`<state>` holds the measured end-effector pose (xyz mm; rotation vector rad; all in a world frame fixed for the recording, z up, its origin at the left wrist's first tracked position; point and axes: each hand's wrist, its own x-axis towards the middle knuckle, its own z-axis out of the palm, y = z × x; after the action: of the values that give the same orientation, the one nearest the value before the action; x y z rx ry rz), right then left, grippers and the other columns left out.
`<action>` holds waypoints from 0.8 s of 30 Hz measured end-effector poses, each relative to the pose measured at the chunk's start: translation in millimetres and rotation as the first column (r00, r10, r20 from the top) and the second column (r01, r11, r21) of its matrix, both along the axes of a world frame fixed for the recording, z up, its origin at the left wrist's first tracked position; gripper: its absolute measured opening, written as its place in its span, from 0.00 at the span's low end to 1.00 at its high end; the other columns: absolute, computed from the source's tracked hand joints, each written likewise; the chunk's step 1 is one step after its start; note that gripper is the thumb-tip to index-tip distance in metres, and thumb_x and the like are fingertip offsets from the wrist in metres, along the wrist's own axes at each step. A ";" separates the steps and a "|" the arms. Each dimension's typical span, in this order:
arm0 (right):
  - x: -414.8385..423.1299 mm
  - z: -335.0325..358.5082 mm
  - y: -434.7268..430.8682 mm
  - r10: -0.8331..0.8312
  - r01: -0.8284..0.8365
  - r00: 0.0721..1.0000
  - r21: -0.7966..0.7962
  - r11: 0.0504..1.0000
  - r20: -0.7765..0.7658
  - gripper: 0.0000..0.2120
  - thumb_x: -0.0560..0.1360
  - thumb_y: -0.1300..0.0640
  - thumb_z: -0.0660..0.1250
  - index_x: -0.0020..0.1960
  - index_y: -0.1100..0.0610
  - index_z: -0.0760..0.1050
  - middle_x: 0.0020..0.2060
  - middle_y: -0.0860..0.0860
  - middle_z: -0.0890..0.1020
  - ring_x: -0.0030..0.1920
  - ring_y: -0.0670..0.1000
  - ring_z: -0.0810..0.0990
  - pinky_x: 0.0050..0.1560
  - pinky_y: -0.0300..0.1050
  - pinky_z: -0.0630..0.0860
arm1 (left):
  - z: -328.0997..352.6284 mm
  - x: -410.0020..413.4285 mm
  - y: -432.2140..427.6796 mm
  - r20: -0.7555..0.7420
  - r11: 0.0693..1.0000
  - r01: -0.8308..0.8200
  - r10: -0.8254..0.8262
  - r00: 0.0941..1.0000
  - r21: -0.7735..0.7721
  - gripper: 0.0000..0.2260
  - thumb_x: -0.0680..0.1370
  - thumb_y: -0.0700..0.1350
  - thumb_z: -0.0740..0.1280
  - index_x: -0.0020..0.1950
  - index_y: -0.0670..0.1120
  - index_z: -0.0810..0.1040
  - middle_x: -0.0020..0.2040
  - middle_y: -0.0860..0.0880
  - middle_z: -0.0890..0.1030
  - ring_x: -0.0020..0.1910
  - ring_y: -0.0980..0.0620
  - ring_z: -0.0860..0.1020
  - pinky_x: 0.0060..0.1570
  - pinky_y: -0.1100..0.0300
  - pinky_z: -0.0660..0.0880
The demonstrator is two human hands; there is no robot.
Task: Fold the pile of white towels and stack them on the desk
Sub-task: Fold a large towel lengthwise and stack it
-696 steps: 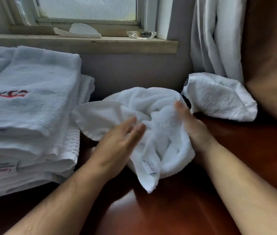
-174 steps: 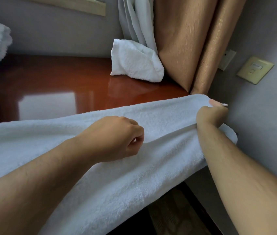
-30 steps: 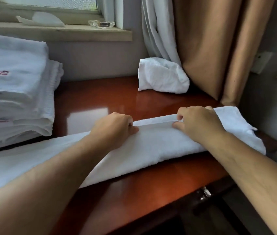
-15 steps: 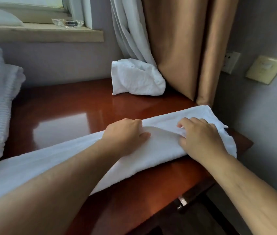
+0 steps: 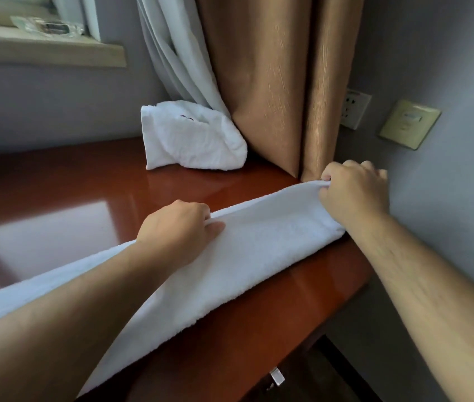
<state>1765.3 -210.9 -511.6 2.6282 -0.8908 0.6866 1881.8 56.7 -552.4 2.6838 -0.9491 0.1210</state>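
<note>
A long white towel, folded lengthwise, lies diagonally across the glossy red-brown desk, from the lower left to the desk's right end. My left hand grips its far edge near the middle, fingers curled over the fold. My right hand pinches the towel's right end, lifted a little off the desk by the wall. A second white towel lies crumpled at the back of the desk against the curtains. The stack of folded towels is out of view.
Brown curtains and a white sheer curtain hang behind the desk. A wall socket and a switch plate sit on the grey wall to the right. A window sill runs at upper left. The desk's front edge has a drawer handle.
My right hand has slid from the towel's top surface to its right end and pinched it up. The view has turned right, so the folded stack has left the frame.
</note>
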 end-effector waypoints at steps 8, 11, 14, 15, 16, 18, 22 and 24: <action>20.9 -39.9 -5.1 -0.124 0.102 0.991 0.297 0.949 0.057 0.17 0.79 0.48 0.67 0.64 0.55 0.73 0.58 0.57 0.79 0.59 0.62 0.76 0.57 0.57 0.71 | -9.8 -3.2 0.3 0.073 0.997 -0.050 0.054 0.996 -0.059 0.17 0.81 0.63 0.57 0.41 0.53 0.70 0.33 0.55 0.75 0.31 0.55 0.73 0.28 0.59 0.62; 19.7 -43.0 3.2 -0.030 -0.001 0.985 0.183 0.983 0.169 0.10 0.80 0.54 0.62 0.57 0.56 0.78 0.52 0.55 0.81 0.53 0.60 0.76 0.52 0.54 0.68 | -12.2 -5.4 4.8 0.082 0.994 -0.050 0.059 0.995 -0.098 0.14 0.81 0.62 0.56 0.44 0.54 0.70 0.33 0.55 0.75 0.31 0.56 0.72 0.27 0.59 0.61; 20.6 -50.4 22.6 0.102 -0.068 0.993 0.434 0.898 -0.054 0.22 0.81 0.40 0.53 0.65 0.49 0.76 0.63 0.51 0.79 0.57 0.55 0.75 0.56 0.53 0.68 | -14.5 -5.3 16.4 0.076 0.996 0.003 0.004 0.997 -0.093 0.11 0.80 0.61 0.55 0.46 0.55 0.69 0.38 0.56 0.74 0.35 0.56 0.72 0.30 0.58 0.63; 20.3 -53.9 25.7 0.123 -0.014 0.975 0.500 0.866 -0.186 0.29 0.80 0.35 0.48 0.74 0.46 0.69 0.73 0.49 0.72 0.69 0.55 0.70 0.67 0.55 0.65 | -16.1 -5.4 21.9 0.080 0.996 0.025 -0.018 0.997 -0.090 0.10 0.80 0.60 0.55 0.48 0.56 0.69 0.40 0.56 0.75 0.37 0.55 0.72 0.31 0.57 0.65; 20.3 -56.7 25.5 0.149 0.016 0.952 0.528 0.849 -0.269 0.33 0.78 0.32 0.44 0.79 0.44 0.60 0.80 0.47 0.61 0.78 0.55 0.59 0.75 0.57 0.56 | -17.9 -5.9 28.0 0.081 0.995 0.040 -0.033 0.996 -0.091 0.09 0.80 0.60 0.55 0.49 0.57 0.69 0.42 0.57 0.75 0.39 0.54 0.73 0.34 0.57 0.67; 19.2 -56.0 18.5 0.191 -0.001 0.935 0.536 0.844 -0.299 0.34 0.79 0.33 0.39 0.82 0.43 0.50 0.82 0.45 0.50 0.82 0.53 0.45 0.79 0.58 0.46 | -19.2 -7.5 38.6 0.062 0.990 0.039 -0.031 0.998 -0.136 0.07 0.80 0.58 0.56 0.52 0.58 0.69 0.44 0.58 0.73 0.42 0.54 0.72 0.36 0.56 0.68; 18.2 -46.7 4.9 0.147 0.018 0.944 0.492 0.870 -0.294 0.25 0.83 0.43 0.43 0.78 0.45 0.61 0.79 0.46 0.61 0.80 0.56 0.52 0.76 0.62 0.51 | -15.7 -12.8 50.5 0.165 0.977 0.114 -0.084 0.983 -0.180 0.12 0.79 0.55 0.58 0.58 0.54 0.76 0.50 0.56 0.75 0.49 0.52 0.71 0.46 0.54 0.71; 14.0 -46.2 9.4 0.009 0.089 0.978 0.452 0.887 -0.210 0.24 0.83 0.44 0.47 0.74 0.51 0.68 0.75 0.51 0.67 0.78 0.59 0.58 0.75 0.64 0.56 | -13.8 -19.1 54.7 0.173 0.979 0.177 -0.158 0.972 -0.100 0.17 0.79 0.59 0.54 0.60 0.57 0.77 0.57 0.55 0.76 0.54 0.51 0.71 0.52 0.53 0.71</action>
<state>1779.3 -201.5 -557.8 3.0047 -1.1578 0.1924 1862.6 111.4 -566.2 2.5063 -1.1759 0.3545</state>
